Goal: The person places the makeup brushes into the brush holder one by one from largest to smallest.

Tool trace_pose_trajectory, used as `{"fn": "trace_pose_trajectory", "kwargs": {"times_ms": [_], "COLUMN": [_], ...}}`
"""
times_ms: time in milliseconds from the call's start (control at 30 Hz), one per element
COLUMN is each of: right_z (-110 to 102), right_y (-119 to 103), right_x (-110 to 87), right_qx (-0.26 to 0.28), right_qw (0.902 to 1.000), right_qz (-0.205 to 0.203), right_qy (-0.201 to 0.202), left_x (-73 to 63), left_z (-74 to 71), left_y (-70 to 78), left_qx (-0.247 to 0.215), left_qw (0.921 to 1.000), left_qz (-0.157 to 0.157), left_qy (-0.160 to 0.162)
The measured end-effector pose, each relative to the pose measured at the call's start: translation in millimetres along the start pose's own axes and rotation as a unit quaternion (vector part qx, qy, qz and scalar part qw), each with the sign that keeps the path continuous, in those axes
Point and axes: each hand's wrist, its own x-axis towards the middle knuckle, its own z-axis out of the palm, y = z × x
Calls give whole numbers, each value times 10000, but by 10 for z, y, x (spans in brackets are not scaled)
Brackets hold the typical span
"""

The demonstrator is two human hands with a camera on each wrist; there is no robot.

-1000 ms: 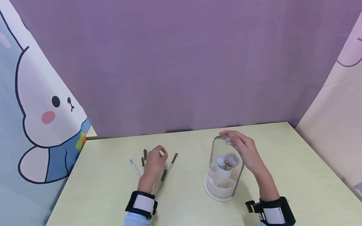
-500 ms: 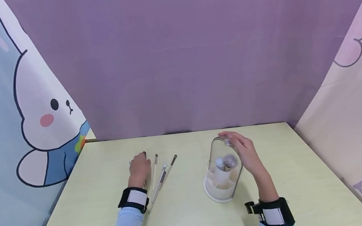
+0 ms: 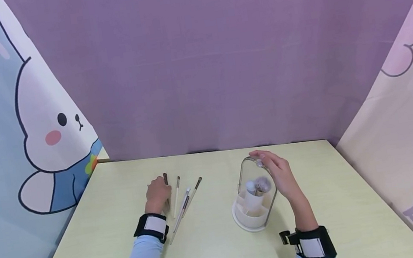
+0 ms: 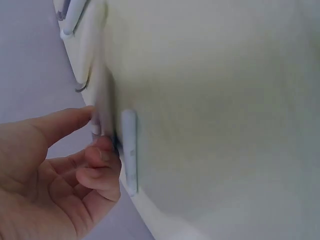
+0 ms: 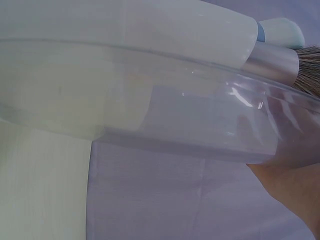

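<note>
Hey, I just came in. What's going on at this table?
A person's left hand pinches a brush at the table, with more loose brushes lying beside it. Their right hand holds the top of the clear cover on a white holder, where two fluffy-headed brushes already stand.

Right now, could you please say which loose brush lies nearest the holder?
The rightmost, dark-tipped brush; the others have tips farther left.

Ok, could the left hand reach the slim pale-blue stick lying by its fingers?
Likely yes: the slim pale-blue stick lies close beside the left hand, with nothing seen across it, though that hand pinches a blurred brownish brush, which might need releasing.
</note>
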Motion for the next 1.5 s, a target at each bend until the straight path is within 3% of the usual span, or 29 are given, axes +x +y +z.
{"fn": "trace_pose_trajectory", "kwargs": {"times_ms": [367,700,1067,1300,1500], "right_z": [2,-6,-4,0,-6], "right_y": [-13,30,25,33,-2], "right_x": [5,5,4,0,0], "right_qx": [29,14,-12,-18,-22], "right_qw": [10000,10000,10000,10000,10000], "right_qz": [5,-8,-37,-35,-37], "right_qy": [5,-8,30,13,9], "left_x": [34,11,-2,-4,-4], "left_z": [48,23,-48,-15,-4], "left_y": [-24,-12,130,103,113], "left_qx": [207,-419,-1088,-1502,-1502], "left_qw": [9995,9989,9917,9841,9797], "left_qz": [-219,-178,-329,253,588], "left_qy": [-1,70,600,908,1193]}}
